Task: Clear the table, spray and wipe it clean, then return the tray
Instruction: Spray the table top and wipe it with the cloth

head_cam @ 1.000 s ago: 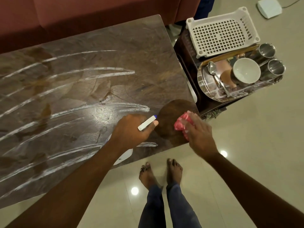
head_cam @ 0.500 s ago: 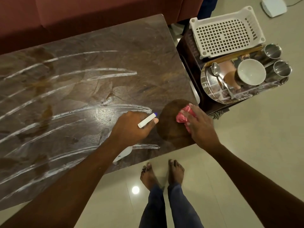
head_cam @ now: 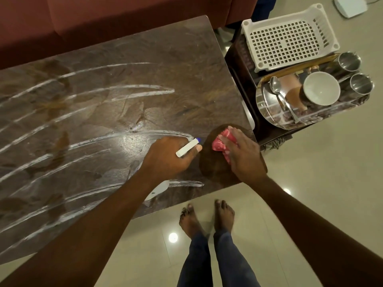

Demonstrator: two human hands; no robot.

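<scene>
Head view, looking down: nearest are the person's two bare feet [head_cam: 207,218] on the pale tiled floor [head_cam: 310,183], just off the table's near edge, with the legs cut off by the bottom of the frame. Both forearms reach up to the near right corner of the brown table [head_cam: 124,96]. The left hand [head_cam: 170,156] is closed around a spray bottle [head_cam: 187,149], of which only the white trigger with a blue tip and a sliver of white body below the wrist show; the rest is hidden under the hand and forearm. Just beside it, the right hand [head_cam: 242,154] presses flat on a red patterned cloth [head_cam: 221,143], fingers spread over it, so most of the cloth is covered. Under the cloth lies a round, darker brown patch [head_cam: 215,168] at the corner; whether it is a mat or a wet area cannot be told. White curved streaks [head_cam: 103,139] of spray run across the tabletop toward the left edge, which is cut off. Beyond the right edge stands a dark side table [head_cam: 240,65], partly hidden by what it carries: a steel tray [head_cam: 267,112] holding a spoon [head_cam: 279,94], a white bowl [head_cam: 321,88] and two steel cups [head_cam: 356,73], and behind it a white perforated plastic basket [head_cam: 288,38]. Along the table's far edge runs a maroon sofa [head_cam: 124,15].
</scene>
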